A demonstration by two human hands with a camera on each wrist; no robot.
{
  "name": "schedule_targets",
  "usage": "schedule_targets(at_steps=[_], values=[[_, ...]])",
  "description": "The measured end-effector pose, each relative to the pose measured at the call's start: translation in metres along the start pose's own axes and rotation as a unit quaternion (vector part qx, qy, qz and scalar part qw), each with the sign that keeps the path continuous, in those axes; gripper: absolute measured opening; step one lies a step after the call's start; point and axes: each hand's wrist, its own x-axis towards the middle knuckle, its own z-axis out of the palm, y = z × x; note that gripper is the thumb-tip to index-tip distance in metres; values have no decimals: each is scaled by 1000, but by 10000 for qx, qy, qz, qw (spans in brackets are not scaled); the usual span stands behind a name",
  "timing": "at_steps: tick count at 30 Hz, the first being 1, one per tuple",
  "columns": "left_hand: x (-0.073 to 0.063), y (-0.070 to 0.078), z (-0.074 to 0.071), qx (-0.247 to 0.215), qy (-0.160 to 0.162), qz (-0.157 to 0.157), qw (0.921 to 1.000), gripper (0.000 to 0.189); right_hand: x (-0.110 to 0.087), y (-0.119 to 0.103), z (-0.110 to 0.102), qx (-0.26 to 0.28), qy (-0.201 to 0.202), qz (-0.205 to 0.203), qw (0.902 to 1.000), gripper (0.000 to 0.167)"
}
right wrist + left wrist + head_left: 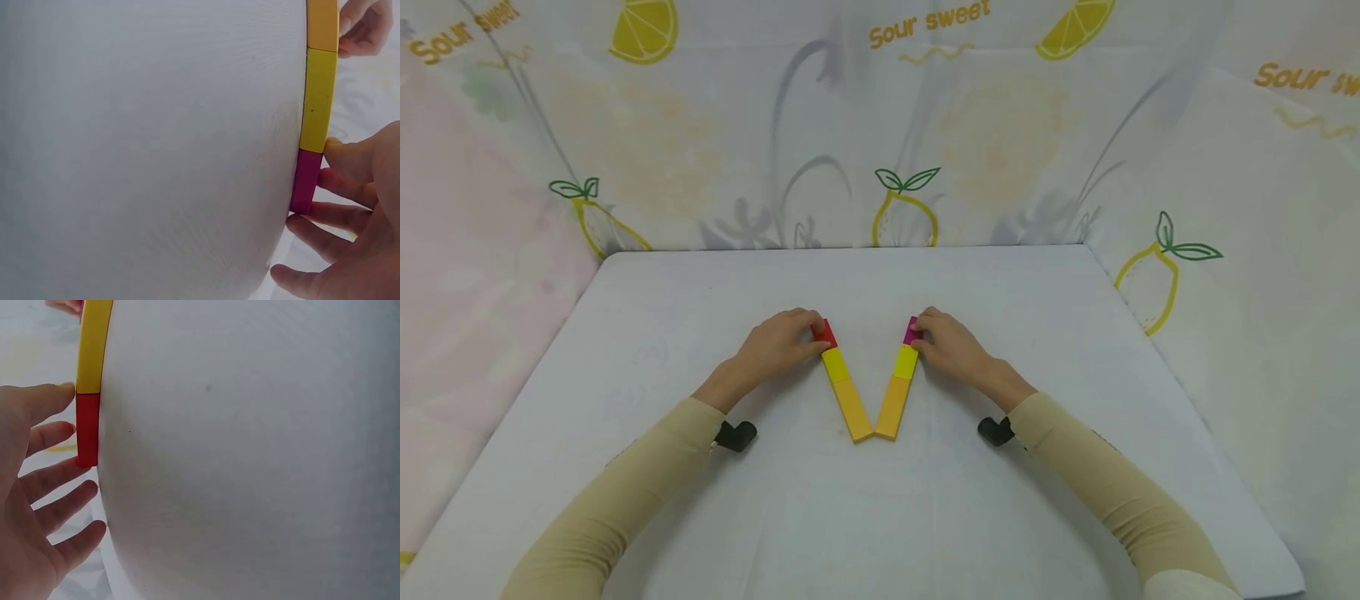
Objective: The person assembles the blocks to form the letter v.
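Note:
Small flat blocks form a V on the white table. Its left arm runs from an orange block (852, 410) through a yellow block (835, 364) to a red block (827, 334). The right arm has another orange block (892, 407), a yellow block (906, 362) and a magenta block (909, 337). My left hand (778, 340) touches the red block (87, 428) along its outer side and far end, fingers spread. Likewise, fingertips of my right hand (957, 348) rest against the magenta block (306, 181). Its thumb lies by the yellow-magenta joint.
The white table (820, 517) extends around the blocks. Behind it hangs a lemon-print cloth (737, 108). A black wrist-worn device (737, 436) sits below the left wrist, and a similar black device (995, 431) below the right.

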Motion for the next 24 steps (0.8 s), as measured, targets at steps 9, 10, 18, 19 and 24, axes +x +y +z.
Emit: schedule_targets(at_steps=[9, 10, 18, 19, 24], values=[[1, 4, 1, 52, -186, -147, 9997, 40, 0, 3, 1, -24, -36, 139, 9999, 26], [1, 3, 2, 93, -167, -123, 9997, 40, 0, 3, 1, -47, -34, 130, 9999, 26], [-1, 5, 3, 216, -116, -66, 9997, 40, 0, -1, -1, -287, -63, 159, 9994, 23], [-1, 5, 3, 210, -119, -81, 9997, 40, -1, -1, -1, -307, -75, 181, 9993, 23], [-2, 7, 1, -7, -124, -114, 9999, 35, -1, -4, -4, -472, -47, 193, 9987, 23]])
